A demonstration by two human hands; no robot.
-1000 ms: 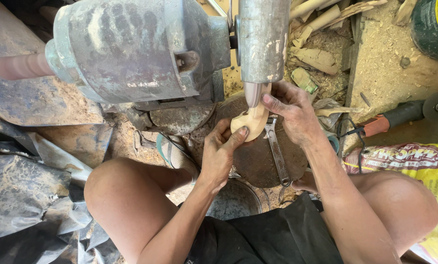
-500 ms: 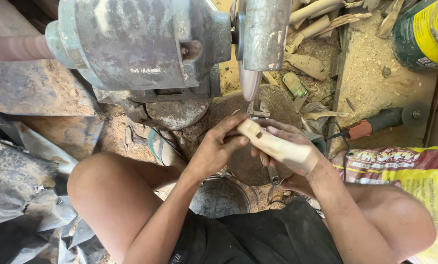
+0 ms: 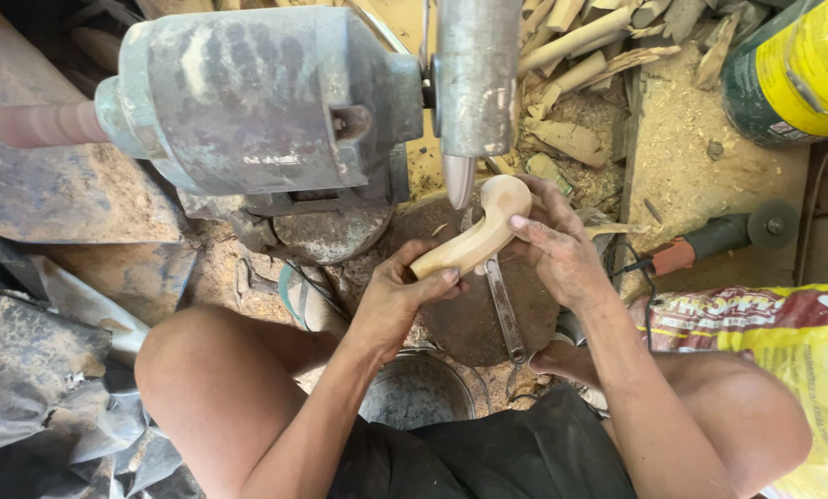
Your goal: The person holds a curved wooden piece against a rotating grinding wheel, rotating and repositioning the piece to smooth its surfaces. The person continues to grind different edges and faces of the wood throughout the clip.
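Note:
A pale carved wooden piece point(image 3: 477, 233), curved with a rounded head, is held in both hands. My left hand point(image 3: 397, 298) grips its lower end. My right hand point(image 3: 556, 246) holds the upper part near the rounded head. The head sits just right of the pointed metal tip point(image 3: 459, 181) that hangs from the grey machine's guard point(image 3: 475, 74). Whether wood and tip touch is unclear. I sit on the ground with my knees spread on either side of the machine.
A big grey motor point(image 3: 248, 102) fills the upper left. A wrench point(image 3: 505, 309) lies on a round dark block point(image 3: 474, 314). An orange-handled power tool point(image 3: 710, 238), wood scraps point(image 3: 571, 55), a green-yellow can point(image 3: 793, 69), a metal bucket point(image 3: 414, 393) and a printed sack point(image 3: 784, 342) surround me.
The wooden piece has been turned and raised: its rounded head now points up beside the metal tip, where half a second ago it lay lower and flatter across my hands.

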